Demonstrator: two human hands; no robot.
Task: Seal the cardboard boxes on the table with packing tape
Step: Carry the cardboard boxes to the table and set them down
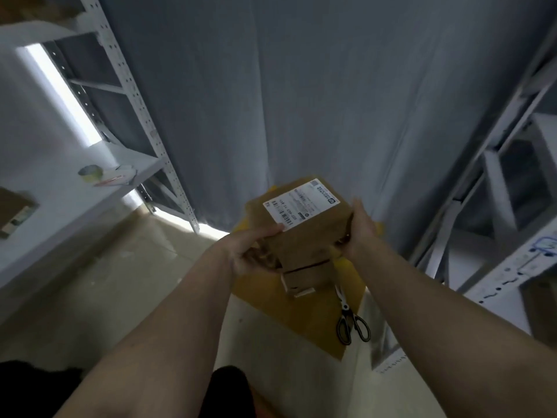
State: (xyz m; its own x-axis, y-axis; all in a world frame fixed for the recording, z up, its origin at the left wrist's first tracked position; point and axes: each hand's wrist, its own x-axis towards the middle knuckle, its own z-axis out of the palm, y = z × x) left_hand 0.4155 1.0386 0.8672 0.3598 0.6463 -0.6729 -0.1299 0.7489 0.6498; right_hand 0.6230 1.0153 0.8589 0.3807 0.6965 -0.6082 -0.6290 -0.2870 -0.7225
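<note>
A small brown cardboard box (304, 236) with a white shipping label on its upper face is held up between both hands, above a yellow-brown surface (271, 300). My left hand (253, 251) grips its near left corner. My right hand (358, 230) clasps its right side. The box's lower flaps hang loose toward me. Black-handled scissors (349, 318) lie on the yellow-brown surface just below the box. A roll of packing tape (89, 173) stands far off on a white shelf at the left.
White metal shelving (132, 95) stands at the left and more shelving (494, 182) at the right. A grey curtain (301, 86) hangs straight ahead. Another brown box (15, 215) lies at the left edge on the shelf (60, 206).
</note>
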